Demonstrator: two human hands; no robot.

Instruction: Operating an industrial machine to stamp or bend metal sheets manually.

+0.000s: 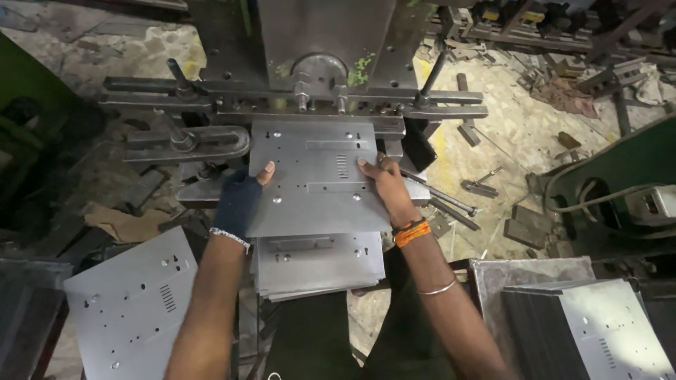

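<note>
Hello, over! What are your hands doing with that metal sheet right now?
Left hand, gloved, and right hand grip the sheet's sides. Punched metal sheet lies flat under the press. Sheet stack below; nothing blocking.

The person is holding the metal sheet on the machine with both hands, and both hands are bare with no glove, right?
Not quite. The head view shows both hands on the metal sheet at the machine, but the left hand wears a dark fingerless glove. Only the right hand is bare.
</note>
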